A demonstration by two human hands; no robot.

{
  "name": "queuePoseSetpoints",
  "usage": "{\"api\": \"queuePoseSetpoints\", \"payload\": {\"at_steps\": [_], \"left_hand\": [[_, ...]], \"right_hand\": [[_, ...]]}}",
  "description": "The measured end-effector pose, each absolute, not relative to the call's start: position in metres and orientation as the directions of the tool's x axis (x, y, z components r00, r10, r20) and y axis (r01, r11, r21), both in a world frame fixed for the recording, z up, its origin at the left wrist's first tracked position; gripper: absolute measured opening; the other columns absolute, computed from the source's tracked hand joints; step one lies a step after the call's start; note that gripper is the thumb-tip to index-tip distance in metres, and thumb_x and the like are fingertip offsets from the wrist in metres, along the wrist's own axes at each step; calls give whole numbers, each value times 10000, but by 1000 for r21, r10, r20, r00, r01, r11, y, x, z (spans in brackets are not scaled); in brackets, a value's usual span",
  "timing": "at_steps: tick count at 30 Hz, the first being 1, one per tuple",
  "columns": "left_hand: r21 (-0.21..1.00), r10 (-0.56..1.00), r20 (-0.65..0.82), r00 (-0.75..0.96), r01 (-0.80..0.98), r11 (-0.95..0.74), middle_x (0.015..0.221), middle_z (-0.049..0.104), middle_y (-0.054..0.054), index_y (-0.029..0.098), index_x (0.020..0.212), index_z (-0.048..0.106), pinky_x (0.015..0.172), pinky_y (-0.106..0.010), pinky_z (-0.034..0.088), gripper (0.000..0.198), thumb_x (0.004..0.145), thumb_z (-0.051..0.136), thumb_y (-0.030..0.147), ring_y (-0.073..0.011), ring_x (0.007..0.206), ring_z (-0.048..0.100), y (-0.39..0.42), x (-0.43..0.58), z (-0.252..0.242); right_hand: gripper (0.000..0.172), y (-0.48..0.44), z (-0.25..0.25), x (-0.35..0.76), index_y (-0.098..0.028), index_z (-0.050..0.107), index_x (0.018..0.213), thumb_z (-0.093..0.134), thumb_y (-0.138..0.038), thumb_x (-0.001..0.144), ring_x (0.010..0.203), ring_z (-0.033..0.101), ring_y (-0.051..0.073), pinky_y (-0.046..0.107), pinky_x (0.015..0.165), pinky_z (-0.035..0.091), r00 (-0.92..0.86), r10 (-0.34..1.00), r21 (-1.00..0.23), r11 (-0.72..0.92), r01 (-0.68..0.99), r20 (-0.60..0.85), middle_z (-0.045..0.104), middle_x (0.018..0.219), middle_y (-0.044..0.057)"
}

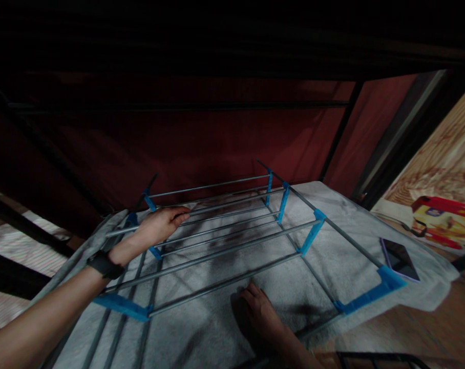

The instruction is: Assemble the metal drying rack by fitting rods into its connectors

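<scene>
A rack frame of grey metal tubes (232, 250) joined by blue plastic brackets (311, 233) lies on a light grey cloth (202, 338). My left hand (163, 225), with a black band on the wrist, is closed around one of the crosswise tubes near its left end. That tube's left end sticks out past my wrist, beside the blue side pieces. My right hand (261, 310) is low on the cloth, in front of the nearest tube, its fingers loosely bent and nothing visible in them. Whether its fingertips touch the tube I cannot tell.
A phone (400, 260) lies on the cloth at the right. Beyond it is a red and yellow box (447, 223). A dark metal frame (338, 138) with a red panel (217, 141) stands behind the rack. A black metal rack (378, 356) shows at the bottom right.
</scene>
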State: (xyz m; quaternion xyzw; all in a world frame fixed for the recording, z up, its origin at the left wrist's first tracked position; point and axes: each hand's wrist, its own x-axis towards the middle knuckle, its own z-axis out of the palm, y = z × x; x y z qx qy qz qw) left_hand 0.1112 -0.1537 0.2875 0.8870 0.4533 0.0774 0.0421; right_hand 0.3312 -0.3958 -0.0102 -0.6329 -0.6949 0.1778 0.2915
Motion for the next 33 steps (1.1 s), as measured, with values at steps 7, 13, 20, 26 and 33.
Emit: {"api": "queuePoseSetpoints", "payload": {"at_steps": [7,13,20,26,33], "left_hand": [[142,817,97,569,804,-577,1290,710,-66,233,1305,679,993,-352,514,615,935,324,572,-280,1180,662,-153,113,286],[155,787,103,608,772,-617,1248,728,-78,222,1277,687,977,-343,513,610,937,322,573,-272,1148,675,-145,111,281],[102,759,94,644,753,-651,1247,724,-88,231,1270,677,939,-313,511,518,972,340,487,-251,1112,687,-137,112,269],[-12,728,90,680,731,-682,1200,730,-128,206,1272,662,930,-336,525,411,986,386,311,-250,1065,699,-141,120,263],[-143,695,35,718,692,-708,1116,734,-150,155,1228,639,878,-370,550,370,937,415,112,-264,1005,718,-147,127,253]], "right_hand": [[365,-396,-10,331,-230,612,1168,426,-30,927,1057,583,195,347,979,495,-29,984,-613,131,779,174,642,1135,59],[366,-397,-11,330,-226,616,1158,438,-19,914,1059,584,196,350,985,495,-5,987,-628,105,771,160,636,1143,66],[360,-398,0,329,-231,627,1176,446,-43,927,1069,602,209,377,1001,498,-11,991,-633,92,769,131,651,1146,71],[341,-402,2,337,-245,649,1168,421,-100,960,1018,647,211,357,940,529,-50,991,-707,122,696,122,669,1128,81],[330,-405,-10,351,-248,664,1138,358,-228,1016,996,680,205,340,904,553,-107,991,-761,134,634,86,687,1118,95]]}}
